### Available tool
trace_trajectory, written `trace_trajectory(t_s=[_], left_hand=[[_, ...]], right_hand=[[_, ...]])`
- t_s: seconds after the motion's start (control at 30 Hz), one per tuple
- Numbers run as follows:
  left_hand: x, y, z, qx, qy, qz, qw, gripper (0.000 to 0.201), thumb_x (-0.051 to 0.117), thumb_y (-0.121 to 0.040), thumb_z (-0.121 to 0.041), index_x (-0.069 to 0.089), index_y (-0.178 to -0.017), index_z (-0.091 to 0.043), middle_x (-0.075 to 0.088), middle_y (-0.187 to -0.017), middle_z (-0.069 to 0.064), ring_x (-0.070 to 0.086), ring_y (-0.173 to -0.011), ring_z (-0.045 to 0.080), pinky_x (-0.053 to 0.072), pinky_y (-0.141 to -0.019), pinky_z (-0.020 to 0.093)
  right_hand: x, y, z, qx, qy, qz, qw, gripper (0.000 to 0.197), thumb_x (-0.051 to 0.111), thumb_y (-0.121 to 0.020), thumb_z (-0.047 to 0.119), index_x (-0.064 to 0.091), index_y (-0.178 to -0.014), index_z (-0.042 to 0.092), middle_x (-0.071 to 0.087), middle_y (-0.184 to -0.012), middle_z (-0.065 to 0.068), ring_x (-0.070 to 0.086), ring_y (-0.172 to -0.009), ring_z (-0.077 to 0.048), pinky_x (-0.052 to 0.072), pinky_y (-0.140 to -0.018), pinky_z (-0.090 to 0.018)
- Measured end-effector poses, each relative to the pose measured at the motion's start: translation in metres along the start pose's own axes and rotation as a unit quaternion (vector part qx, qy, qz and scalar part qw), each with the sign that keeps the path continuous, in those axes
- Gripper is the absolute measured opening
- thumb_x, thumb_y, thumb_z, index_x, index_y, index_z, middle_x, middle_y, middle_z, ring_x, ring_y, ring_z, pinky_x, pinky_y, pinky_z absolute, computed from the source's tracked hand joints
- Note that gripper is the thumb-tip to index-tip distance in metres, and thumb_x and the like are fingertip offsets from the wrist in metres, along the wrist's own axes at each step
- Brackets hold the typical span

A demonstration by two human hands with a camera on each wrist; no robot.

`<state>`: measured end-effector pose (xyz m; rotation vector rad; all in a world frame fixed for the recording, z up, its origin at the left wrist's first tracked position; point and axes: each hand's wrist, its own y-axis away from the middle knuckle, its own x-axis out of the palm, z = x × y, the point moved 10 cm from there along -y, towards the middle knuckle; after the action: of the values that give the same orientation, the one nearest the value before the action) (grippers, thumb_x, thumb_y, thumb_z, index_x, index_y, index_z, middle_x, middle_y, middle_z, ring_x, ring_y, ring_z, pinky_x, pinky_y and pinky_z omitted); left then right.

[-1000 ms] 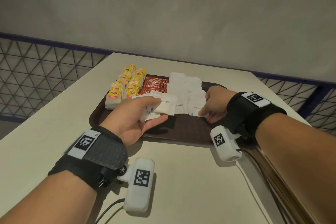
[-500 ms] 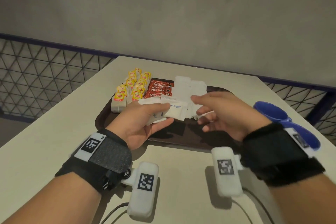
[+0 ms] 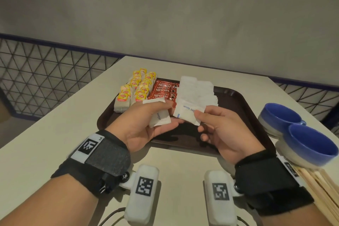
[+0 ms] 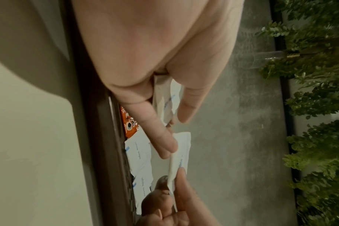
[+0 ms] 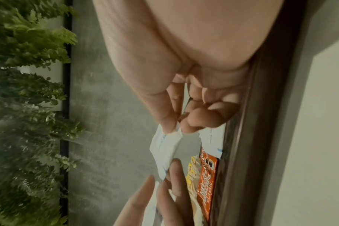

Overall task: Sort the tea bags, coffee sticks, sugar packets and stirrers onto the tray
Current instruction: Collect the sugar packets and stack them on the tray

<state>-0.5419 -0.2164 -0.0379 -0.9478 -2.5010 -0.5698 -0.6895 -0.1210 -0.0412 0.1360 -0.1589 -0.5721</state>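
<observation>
My left hand (image 3: 146, 121) hovers over the near part of the dark brown tray (image 3: 242, 104) and grips a small stack of white sugar packets (image 3: 159, 117) (image 4: 165, 97). My right hand (image 3: 216, 126) pinches one white sugar packet (image 3: 189, 113) (image 5: 165, 146) (image 4: 179, 154) by its corner, next to the left fingertips (image 4: 166, 145). On the tray lie yellow-tagged tea bags (image 3: 135, 88), red coffee sticks (image 3: 163, 91) (image 5: 206, 183) and a spread of white sugar packets (image 3: 196, 90). Wooden stirrers (image 3: 319, 189) lie on the table at the right edge.
Two blue cups (image 3: 295, 132) stand on the beige table (image 3: 55, 126) just right of the tray, close to my right wrist. A grey wall and a mesh fence (image 3: 45, 75) stand beyond the table's far and left edges.
My right hand left the packets on the tray, came over to the left hand and took one sugar packet by its corner. The view has tilted, bringing the cups and stirrers into sight.
</observation>
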Motion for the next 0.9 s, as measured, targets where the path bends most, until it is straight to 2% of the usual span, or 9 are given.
trace_trajectory(t_s=[0.07, 0.17, 0.23, 0.27, 0.43, 0.53, 0.67, 0.8, 0.9], left_hand=[[-0.003, 0.000, 0.000, -0.009, 0.039, -0.011, 0.999, 0.025, 0.062, -0.098, -0.007, 0.064, -0.122, -0.002, 0.077, -0.107, 0.022, 0.077, -0.094, 0.040, 0.066, -0.071, 0.036], [-0.008, -0.002, -0.001, -0.011, 0.123, -0.004, 0.992, 0.035, 0.045, -0.096, -0.004, 0.059, -0.127, 0.003, 0.072, -0.119, 0.025, 0.072, -0.105, 0.049, 0.066, -0.071, 0.048], [-0.012, -0.004, -0.004, 0.000, 0.158, 0.000, 0.987, 0.051, 0.037, -0.089, -0.002, 0.056, -0.137, 0.000, 0.067, -0.132, 0.023, 0.069, -0.110, 0.051, 0.064, -0.076, 0.054], [-0.013, -0.005, -0.006, 0.007, 0.165, -0.001, 0.986, 0.055, 0.035, -0.087, -0.002, 0.056, -0.138, -0.002, 0.068, -0.131, 0.022, 0.070, -0.108, 0.051, 0.064, -0.076, 0.054], [-0.023, 0.000, -0.012, 0.009, 0.070, -0.050, 0.996, 0.046, 0.036, -0.090, -0.007, 0.071, -0.120, -0.005, 0.079, -0.096, 0.015, 0.079, -0.077, 0.034, 0.063, -0.057, 0.037], [-0.023, 0.003, -0.010, 0.007, 0.050, -0.065, 0.997, 0.038, 0.040, -0.092, -0.006, 0.068, -0.117, -0.008, 0.076, -0.104, 0.018, 0.079, -0.076, 0.031, 0.063, -0.056, 0.036], [-0.022, 0.003, -0.009, 0.005, 0.059, -0.062, 0.996, 0.042, 0.041, -0.094, -0.005, 0.057, -0.132, -0.011, 0.073, -0.112, 0.020, 0.079, -0.080, 0.033, 0.062, -0.056, 0.036], [-0.022, 0.004, -0.010, 0.010, 0.075, -0.052, 0.996, 0.038, 0.041, -0.095, -0.004, 0.057, -0.129, -0.011, 0.072, -0.107, 0.019, 0.079, -0.075, 0.032, 0.063, -0.056, 0.036], [-0.021, 0.004, -0.010, 0.006, 0.074, -0.050, 0.996, 0.034, 0.042, -0.095, -0.004, 0.058, -0.124, -0.010, 0.071, -0.113, 0.021, 0.079, -0.076, 0.033, 0.064, -0.057, 0.037]], right_hand=[[-0.006, -0.002, 0.001, -0.003, -0.028, -0.023, 0.999, 0.002, 0.070, -0.093, 0.007, 0.070, -0.091, 0.006, 0.072, -0.091, -0.011, 0.055, -0.059, -0.013, 0.045, -0.047, -0.023], [-0.029, -0.010, 0.000, 0.000, -0.045, -0.082, 0.996, 0.019, 0.069, -0.094, 0.004, 0.066, -0.112, 0.001, 0.070, -0.107, -0.018, 0.057, -0.061, -0.014, 0.049, -0.047, -0.023], [-0.038, -0.012, -0.003, 0.010, -0.014, -0.099, 0.995, 0.016, 0.066, -0.095, 0.003, 0.067, -0.111, 0.001, 0.070, -0.105, -0.017, 0.053, -0.059, -0.014, 0.044, -0.045, -0.024], [-0.039, -0.013, -0.004, 0.018, 0.002, -0.096, 0.995, 0.013, 0.065, -0.095, 0.002, 0.068, -0.107, 0.001, 0.068, -0.100, -0.016, 0.050, -0.058, -0.014, 0.041, -0.044, -0.024], [-0.032, -0.011, -0.007, 0.030, 0.061, -0.077, 0.995, 0.018, 0.066, -0.094, 0.001, 0.067, -0.112, 0.000, 0.061, -0.089, -0.014, 0.047, -0.055, -0.013, 0.038, -0.041, -0.023], [-0.021, -0.013, 0.000, 0.030, 0.154, -0.071, 0.985, 0.014, 0.066, -0.094, 0.000, 0.067, -0.108, 0.001, 0.064, -0.089, -0.014, 0.053, -0.057, -0.015, 0.046, -0.046, -0.026], [-0.005, -0.018, 0.010, 0.056, 0.284, -0.047, 0.956, 0.012, 0.061, -0.098, -0.001, 0.063, -0.109, -0.001, 0.065, -0.090, -0.019, 0.064, -0.059, -0.021, 0.061, -0.057, -0.033], [0.006, -0.029, 0.021, 0.070, 0.416, -0.030, 0.906, 0.013, 0.049, -0.100, -0.004, 0.056, -0.111, -0.001, 0.067, -0.097, -0.025, 0.071, -0.061, -0.025, 0.065, -0.061, -0.038], [0.014, -0.038, 0.030, 0.065, 0.511, -0.026, 0.857, 0.011, 0.053, -0.097, 0.001, 0.058, -0.105, -0.004, 0.072, -0.091, -0.021, 0.073, -0.067, -0.028, 0.064, -0.063, -0.037]])
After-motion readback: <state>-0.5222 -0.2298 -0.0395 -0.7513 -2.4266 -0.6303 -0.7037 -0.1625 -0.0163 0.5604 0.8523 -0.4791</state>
